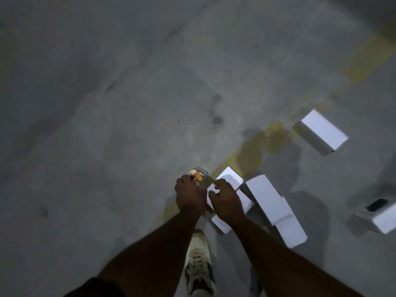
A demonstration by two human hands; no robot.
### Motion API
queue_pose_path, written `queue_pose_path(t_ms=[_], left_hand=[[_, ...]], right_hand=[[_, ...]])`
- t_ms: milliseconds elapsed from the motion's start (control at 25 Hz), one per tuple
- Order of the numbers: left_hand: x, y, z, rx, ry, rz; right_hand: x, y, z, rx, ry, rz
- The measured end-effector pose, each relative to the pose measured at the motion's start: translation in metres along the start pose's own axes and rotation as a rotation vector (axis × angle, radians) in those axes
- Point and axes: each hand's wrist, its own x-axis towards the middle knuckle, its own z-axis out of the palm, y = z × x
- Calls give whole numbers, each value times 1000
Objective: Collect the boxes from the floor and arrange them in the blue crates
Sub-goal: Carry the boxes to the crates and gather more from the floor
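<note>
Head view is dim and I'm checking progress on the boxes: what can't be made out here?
- Blue crates: none in the head view.
- Box gripped by the left hand: print blurred, partly hidden by fingers.
- White boxes under the right hand: count unclear, hand and forearm cover them.
- Box at the right edge: cut off.

Floor (107, 125): boxes scattered at right and near centre. Cluster of boxes (267, 202) near centre, lying touching and overlapping. Left hand (189, 195) at the cluster's left edge, holding a small box (198, 176). Right hand (226, 200) just right of it, over the cluster. Single box (320, 131) far right, apart. Another box (379, 217) at right edge. Shoe (199, 262) near, between the forearms.
</note>
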Motion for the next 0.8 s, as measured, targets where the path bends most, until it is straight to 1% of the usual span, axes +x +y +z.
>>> queue_pose_path(t_ms=[40, 200, 280, 400, 520, 600, 720, 800], left_hand=[[10, -1, -1, 26, 9, -17], [59, -15, 48, 127, -20, -54], [72, -21, 62, 135, -18, -69], [87, -33, 81, 148, 13, -65], [87, -38, 80, 84, 56, -48], [75, -32, 71, 7, 82, -34], [53, -22, 56, -149, 130, -39], [30, -10, 40, -176, 167, 11]], right_hand=[[6, -1, 0, -1, 4, 0], [53, 29, 36, 47, 2, -7], [64, 33, 42, 60, 5, -10], [79, 41, 61, 55, -18, -67], [81, 40, 68, 91, -39, -80], [71, 38, 60, 128, -23, -75], [51, 32, 42, 168, 35, -80], [34, 26, 22, 197, 81, -50]])
